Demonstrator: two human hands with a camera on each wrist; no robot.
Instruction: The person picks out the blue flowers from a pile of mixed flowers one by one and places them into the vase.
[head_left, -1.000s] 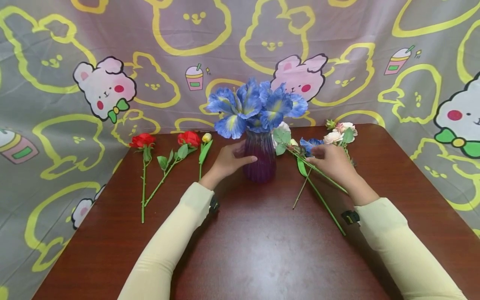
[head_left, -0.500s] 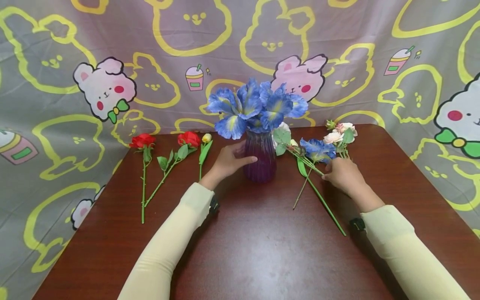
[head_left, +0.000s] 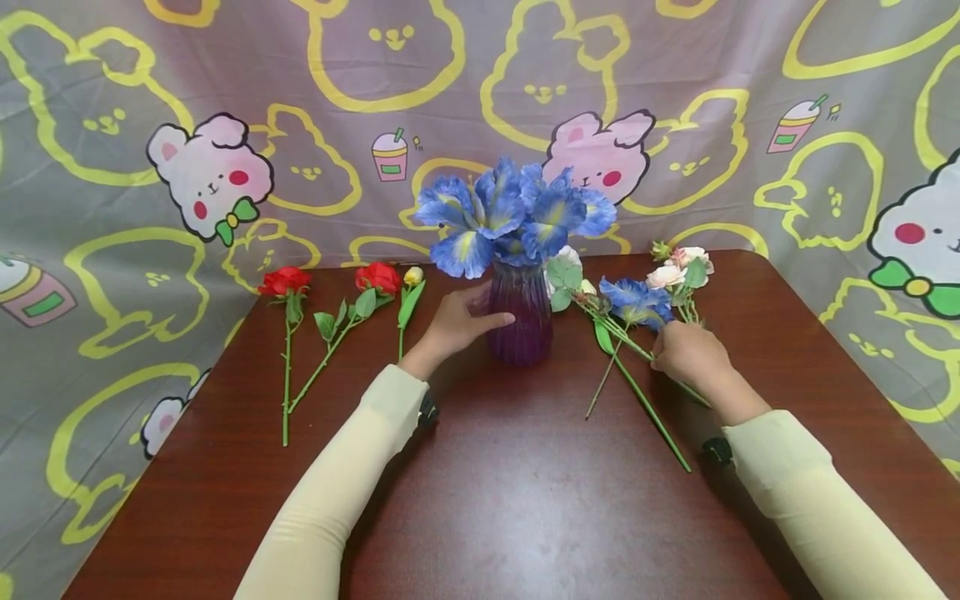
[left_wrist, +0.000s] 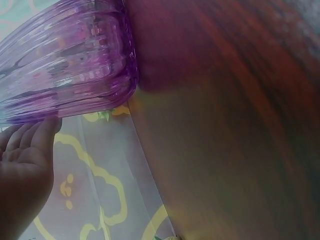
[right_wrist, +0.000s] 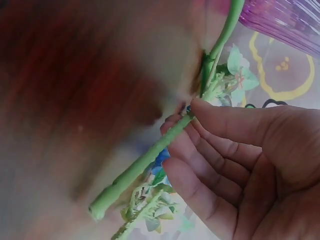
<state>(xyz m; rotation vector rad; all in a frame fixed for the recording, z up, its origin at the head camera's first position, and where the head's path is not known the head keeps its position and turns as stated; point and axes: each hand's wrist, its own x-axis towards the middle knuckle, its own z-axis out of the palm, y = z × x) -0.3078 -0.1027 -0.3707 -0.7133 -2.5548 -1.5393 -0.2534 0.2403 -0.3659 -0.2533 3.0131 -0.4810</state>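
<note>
A purple ribbed glass vase [head_left: 520, 321] stands upright on the table and bears several blue irises [head_left: 510, 212]. My left hand [head_left: 457, 321] holds it from the left side, thumb across the front and fingers partly hidden behind. In the left wrist view, the fingertips [left_wrist: 50, 125] touch the vase wall [left_wrist: 75, 65]. On the right, my right hand [head_left: 693, 358] pinches a green flower stem [right_wrist: 145, 160] between thumb and fingers, and the stem's cut end is free. It seems to lead to a white flower with leaves [head_left: 564, 273]. A loose blue iris [head_left: 636, 300] lies just beyond this hand.
Two red roses [head_left: 377, 277] and a yellow tulip [head_left: 412, 277] lie on the left of the brown table [head_left: 480, 500]. Pale pink flowers [head_left: 678, 267] lie at the back right. Another green stem [head_left: 652, 408] crosses a thin brownish one [head_left: 603, 383]. A patterned curtain [head_left: 337, 67] hangs behind.
My right hand has moved right and nearer to me, down from over the loose blue iris to the stem, uncovering that iris. The left hand and vase have stayed in place.
</note>
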